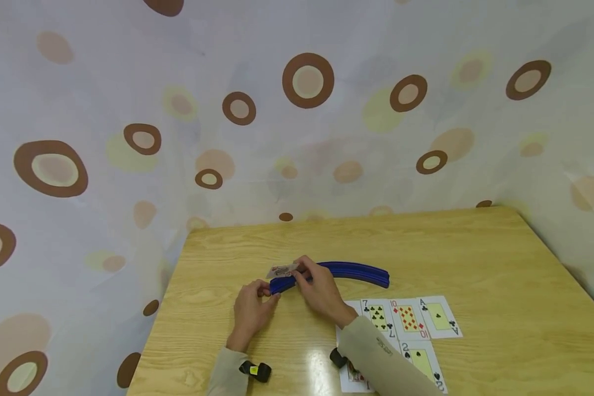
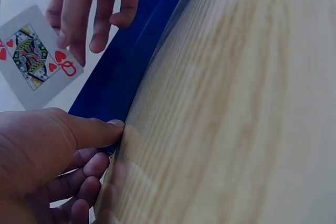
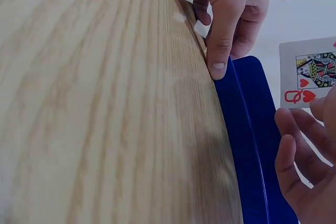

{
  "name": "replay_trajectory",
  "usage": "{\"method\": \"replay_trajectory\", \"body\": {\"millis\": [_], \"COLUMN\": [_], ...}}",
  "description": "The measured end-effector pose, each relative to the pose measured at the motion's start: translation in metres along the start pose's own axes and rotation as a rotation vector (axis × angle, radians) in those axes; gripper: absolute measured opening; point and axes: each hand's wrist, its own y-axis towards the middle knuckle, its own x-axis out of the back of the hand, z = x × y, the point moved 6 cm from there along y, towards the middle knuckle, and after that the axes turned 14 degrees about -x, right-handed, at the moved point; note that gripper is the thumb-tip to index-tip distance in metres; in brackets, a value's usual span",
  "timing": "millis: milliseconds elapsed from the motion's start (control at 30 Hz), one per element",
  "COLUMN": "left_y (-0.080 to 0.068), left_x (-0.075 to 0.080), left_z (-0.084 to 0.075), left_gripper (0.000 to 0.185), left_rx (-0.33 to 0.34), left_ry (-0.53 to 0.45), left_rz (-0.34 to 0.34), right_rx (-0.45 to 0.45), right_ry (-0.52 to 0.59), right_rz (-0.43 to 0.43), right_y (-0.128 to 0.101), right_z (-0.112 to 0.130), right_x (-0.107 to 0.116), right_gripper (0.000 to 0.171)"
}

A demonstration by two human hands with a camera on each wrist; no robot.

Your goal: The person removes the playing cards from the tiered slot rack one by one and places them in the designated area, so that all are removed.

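Note:
A curved blue card holder (image 1: 361,271) stands on the wooden table. My left hand (image 1: 251,311) pinches its left end, thumb on the near side and fingers curled behind, as the left wrist view shows. Between the thumb and fingers of my right hand (image 1: 320,288) is a queen of hearts (image 2: 32,59), held by one corner. The card (image 1: 280,271) tilts just above and behind the holder's left part. In the right wrist view the queen (image 3: 312,72) is partly cut off by the frame edge, and the blue holder (image 3: 252,129) runs beside the right fingers.
Face-up cards lie at the near right: a seven of clubs (image 1: 376,318), a ten of diamonds (image 1: 408,318), an ace of clubs (image 1: 438,315) and a two of spades (image 1: 419,356). My right sleeve (image 1: 381,357) covers others partly. A dotted curtain (image 1: 257,143) surrounds the table (image 1: 495,264).

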Motion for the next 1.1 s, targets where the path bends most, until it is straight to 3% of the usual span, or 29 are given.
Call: {"method": "replay_trajectory", "body": {"millis": [233,567,867,1100], "left_y": [0.001,0.0,-0.001,0.002], "left_x": [0.001,0.002,0.0,-0.002], "left_z": [0.002,0.004,0.005,0.004], "left_gripper": [0.022,0.022,0.022,0.021], "left_rx": [0.019,0.038,0.036,0.024], "left_ry": [0.005,-0.011,-0.02,-0.02], "left_rz": [-0.004,-0.014,-0.001,0.001], "right_rx": [0.022,0.076,0.004,0.03], "right_ry": [0.018,0.039,0.034,-0.011], "right_rz": [0.0,-0.057,-0.076,-0.136], "right_y": [-0.003,-0.012,-0.02,-0.038], "right_z": [0.0,-0.002,-0.015,-0.024], "right_x": [0.005,0.042,0.072,0.091], "right_gripper": [0.005,0.013,0.017,0.018]}}
